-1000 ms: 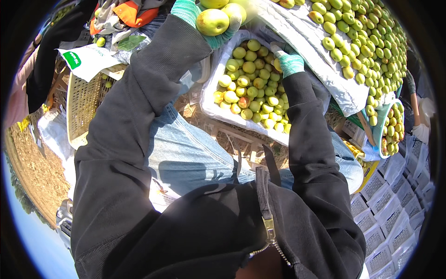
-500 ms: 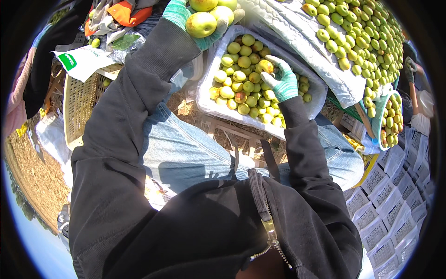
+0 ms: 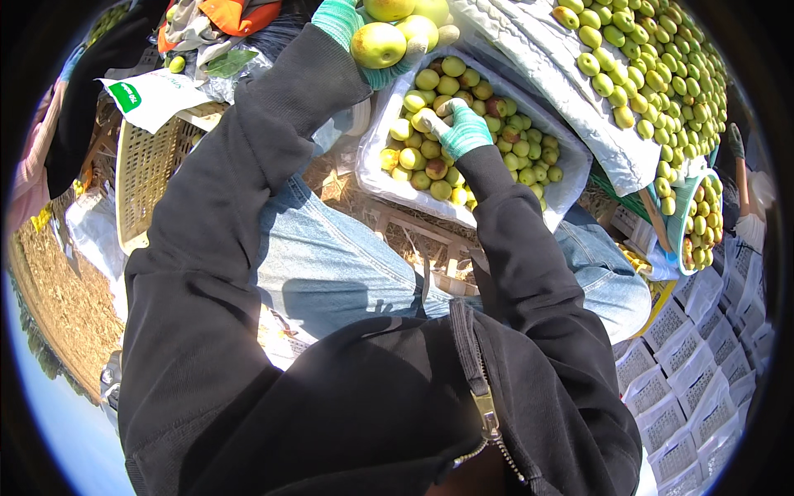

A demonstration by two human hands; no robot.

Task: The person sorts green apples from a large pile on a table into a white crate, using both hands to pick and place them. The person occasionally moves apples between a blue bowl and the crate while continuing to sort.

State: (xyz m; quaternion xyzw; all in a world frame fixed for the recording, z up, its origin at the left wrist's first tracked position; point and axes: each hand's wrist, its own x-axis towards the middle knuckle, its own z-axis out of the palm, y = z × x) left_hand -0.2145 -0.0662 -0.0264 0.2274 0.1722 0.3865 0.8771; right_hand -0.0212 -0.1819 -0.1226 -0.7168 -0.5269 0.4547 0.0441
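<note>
Gloved in green and grey, my left hand (image 3: 389, 73) is curled around several large yellow-green fruits (image 3: 378, 45) at the top of the view. My right hand (image 3: 455, 128), in a similar glove, dips into a white plastic-lined crate (image 3: 571, 169) among smaller green fruits (image 3: 529, 149), some with reddish-brown patches. Its thumb and index finger are curled at the fruits in the upper middle of the crate; whatever they grip is hidden.
Fruits are spread over a sloping white padded cover (image 3: 538, 58) at right, above a teal basket (image 3: 685, 248). A perforated plastic basket (image 3: 145, 186) and white bag (image 3: 153, 103) lie left. Lined crates (image 3: 686, 372) stand lower right. Other people's arms (image 3: 743, 190) show at both edges.
My right hand has moved from the crate's right side, over a reddish fruit, to the upper middle-left. My left hand shifted slightly and still holds its fruits.
</note>
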